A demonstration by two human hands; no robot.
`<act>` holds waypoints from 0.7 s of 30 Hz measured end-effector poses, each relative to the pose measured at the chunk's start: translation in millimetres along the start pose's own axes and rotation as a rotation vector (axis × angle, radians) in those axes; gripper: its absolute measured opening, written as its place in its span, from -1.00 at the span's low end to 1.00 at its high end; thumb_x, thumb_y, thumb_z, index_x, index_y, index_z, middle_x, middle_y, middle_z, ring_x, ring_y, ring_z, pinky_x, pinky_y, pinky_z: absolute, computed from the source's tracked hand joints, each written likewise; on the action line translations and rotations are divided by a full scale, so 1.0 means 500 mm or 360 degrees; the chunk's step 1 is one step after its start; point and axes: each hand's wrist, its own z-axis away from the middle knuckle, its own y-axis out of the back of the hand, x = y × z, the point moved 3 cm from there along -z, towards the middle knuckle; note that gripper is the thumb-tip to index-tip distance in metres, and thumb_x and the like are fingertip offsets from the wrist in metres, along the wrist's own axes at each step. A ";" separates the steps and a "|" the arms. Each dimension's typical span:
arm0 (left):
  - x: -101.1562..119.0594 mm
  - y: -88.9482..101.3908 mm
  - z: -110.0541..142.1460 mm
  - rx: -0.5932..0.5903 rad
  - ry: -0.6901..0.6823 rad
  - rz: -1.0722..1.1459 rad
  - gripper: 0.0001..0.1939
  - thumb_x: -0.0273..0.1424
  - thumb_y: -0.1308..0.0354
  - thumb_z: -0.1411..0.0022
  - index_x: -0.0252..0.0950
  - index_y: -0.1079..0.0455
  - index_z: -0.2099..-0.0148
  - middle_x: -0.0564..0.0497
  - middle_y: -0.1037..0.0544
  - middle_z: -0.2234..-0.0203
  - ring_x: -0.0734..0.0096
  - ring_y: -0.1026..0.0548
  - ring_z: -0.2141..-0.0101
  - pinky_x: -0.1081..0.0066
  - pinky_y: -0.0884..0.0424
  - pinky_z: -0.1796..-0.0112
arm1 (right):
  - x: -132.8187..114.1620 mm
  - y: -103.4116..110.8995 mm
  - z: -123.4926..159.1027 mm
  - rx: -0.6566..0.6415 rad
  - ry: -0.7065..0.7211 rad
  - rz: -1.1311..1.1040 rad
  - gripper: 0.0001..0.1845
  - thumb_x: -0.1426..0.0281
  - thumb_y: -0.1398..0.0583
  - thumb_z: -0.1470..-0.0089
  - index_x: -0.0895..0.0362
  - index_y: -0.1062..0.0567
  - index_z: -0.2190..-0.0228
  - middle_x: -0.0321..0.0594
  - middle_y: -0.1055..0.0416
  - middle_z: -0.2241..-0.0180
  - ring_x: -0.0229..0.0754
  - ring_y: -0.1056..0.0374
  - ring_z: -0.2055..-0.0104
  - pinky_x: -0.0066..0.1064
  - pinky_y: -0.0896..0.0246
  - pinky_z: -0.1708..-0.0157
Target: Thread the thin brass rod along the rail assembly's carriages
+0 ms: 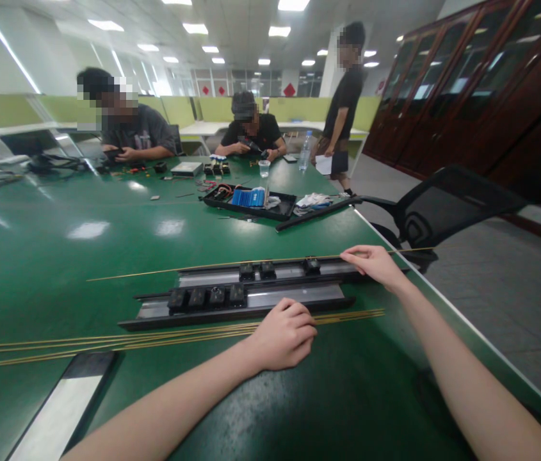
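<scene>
Along the far black rail (289, 274), my right hand (371, 264) pinches a long thin brass-coloured rod (155, 274) between thumb and fingertips. This rod runs leftward past the rail's far edge. My left hand (284, 334) lies on the table, its fingers curled under, across a loose bundle of similar rods (174, 336). What its fingers close on, if anything, is hidden. Between the hands lies a nearer black rail (294, 296) with a silvery channel. Several small black blocks (197, 298) sit in it, and three black blocks (267, 269) sit in the far rail.
A black-ended pale flat bar (61, 403) lies at the lower left. Farther back are a black tray (277, 206) with blue parts, gloves (313, 202), a cup (264, 168) and a bottle (305, 152). A chair (447, 205) stands at right. Two people sit opposite; another stands.
</scene>
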 end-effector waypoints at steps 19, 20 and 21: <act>0.000 0.001 0.000 0.0007 -0.0011 0.0009 -0.80 -0.40 -0.04 -0.40 -0.28 -0.50 0.11 -0.03 -0.62 0.15 0.29 -0.46 0.06 0.20 -0.23 0.00 | 0.016 0.033 0.000 0.0076 -0.0021 0.0055 -0.35 -0.16 -0.36 0.13 0.20 -0.64 0.33 -0.37 -0.25 0.71 -0.34 -0.09 0.62 -0.42 0.02 0.54; -0.001 0.001 0.000 0.0005 -0.0011 0.0009 -0.80 -0.40 -0.04 -0.40 -0.28 -0.50 0.11 -0.04 -0.62 0.15 0.28 -0.46 0.06 0.20 -0.23 -0.01 | 0.014 0.035 0.001 0.0082 -0.0020 0.0054 -0.35 -0.15 -0.36 0.13 0.20 -0.64 0.33 -0.37 -0.24 0.72 -0.34 -0.09 0.62 -0.42 0.01 0.55; -0.001 0.000 0.000 0.0001 -0.0007 0.0008 -0.80 -0.40 -0.04 -0.40 -0.28 -0.50 0.11 -0.04 -0.62 0.16 0.28 -0.46 0.06 0.20 -0.23 -0.01 | 0.012 0.036 0.002 0.0089 -0.0022 0.0051 -0.35 -0.15 -0.37 0.14 0.21 -0.64 0.33 -0.37 -0.24 0.72 -0.34 -0.09 0.62 -0.42 0.02 0.55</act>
